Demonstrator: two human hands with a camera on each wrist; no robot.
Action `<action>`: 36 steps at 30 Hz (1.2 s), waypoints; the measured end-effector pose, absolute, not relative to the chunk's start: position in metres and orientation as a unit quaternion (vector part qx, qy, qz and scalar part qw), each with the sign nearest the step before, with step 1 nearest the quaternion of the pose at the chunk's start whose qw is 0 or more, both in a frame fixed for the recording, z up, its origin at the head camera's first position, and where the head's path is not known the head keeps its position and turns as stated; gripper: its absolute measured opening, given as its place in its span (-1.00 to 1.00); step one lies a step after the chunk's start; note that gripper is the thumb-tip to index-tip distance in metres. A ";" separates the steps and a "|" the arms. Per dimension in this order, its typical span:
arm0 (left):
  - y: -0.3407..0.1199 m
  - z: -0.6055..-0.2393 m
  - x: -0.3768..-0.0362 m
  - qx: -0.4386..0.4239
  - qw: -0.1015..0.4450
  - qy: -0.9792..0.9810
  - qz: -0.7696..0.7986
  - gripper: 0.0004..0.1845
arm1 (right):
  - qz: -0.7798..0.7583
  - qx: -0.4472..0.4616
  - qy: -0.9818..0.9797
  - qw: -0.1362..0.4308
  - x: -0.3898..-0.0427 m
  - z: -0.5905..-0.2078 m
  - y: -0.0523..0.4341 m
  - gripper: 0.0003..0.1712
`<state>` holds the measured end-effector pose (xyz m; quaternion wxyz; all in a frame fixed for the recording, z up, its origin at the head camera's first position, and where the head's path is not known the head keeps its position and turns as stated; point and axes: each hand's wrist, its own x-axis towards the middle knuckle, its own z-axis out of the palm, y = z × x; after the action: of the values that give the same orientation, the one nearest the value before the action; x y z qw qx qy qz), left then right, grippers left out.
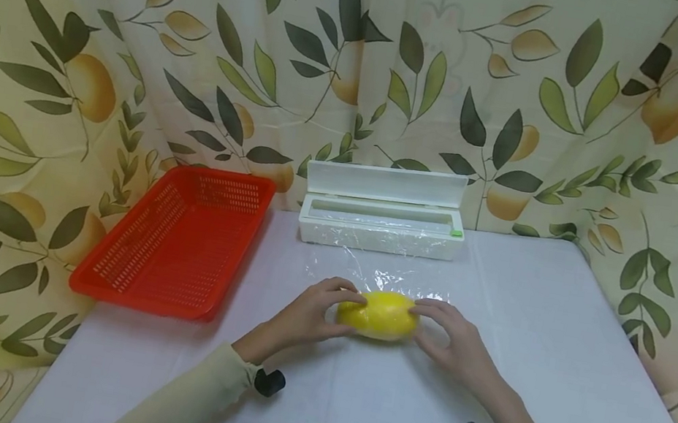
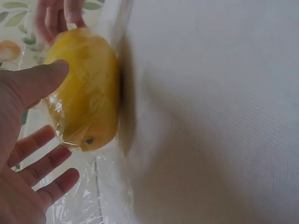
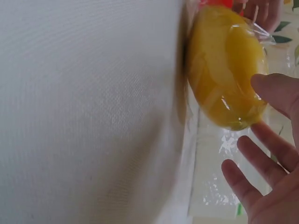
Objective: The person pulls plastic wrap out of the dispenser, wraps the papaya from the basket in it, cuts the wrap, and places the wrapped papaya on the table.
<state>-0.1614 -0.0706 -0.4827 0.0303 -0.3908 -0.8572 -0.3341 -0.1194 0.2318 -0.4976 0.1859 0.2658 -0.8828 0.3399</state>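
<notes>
A yellow oval fruit (image 1: 381,315) lies on the white tablecloth under clear plastic wrap (image 1: 391,280). In the left wrist view the fruit (image 2: 86,88) shows a small dark green spot at its near end, with film drawn close over it. My left hand (image 1: 323,310) holds its left end; the thumb touches the wrapped side while three other fingers spread apart. My right hand (image 1: 452,337) holds the right end the same way, its thumb on the film over the fruit (image 3: 226,70). Both index fingers are hidden in the wrist views.
Behind the fruit stands a white wrap dispenser box (image 1: 379,240), lid raised, with a green tab (image 1: 456,234) at its right and film coming over its front. A red plastic basket (image 1: 178,238) sits at the left. A leaf-patterned curtain (image 1: 363,60) hangs behind the table.
</notes>
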 end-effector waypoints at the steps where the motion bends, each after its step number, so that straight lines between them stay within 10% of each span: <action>1: -0.070 -0.483 -0.162 -0.389 0.026 -0.861 -0.326 -0.44 | 0.340 0.266 -0.884 0.180 -0.119 -0.497 0.231 -0.44; 36: -0.064 -0.481 -0.177 -0.337 -0.048 -0.890 -0.303 -0.29 | 0.329 0.242 -0.907 0.102 -0.134 -0.491 0.224 -0.25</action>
<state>-0.1766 -0.0638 -0.4809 -0.0482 -0.3372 -0.8901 -0.3028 -0.1344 0.2240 -0.4913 0.1025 0.2422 -0.9071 0.3287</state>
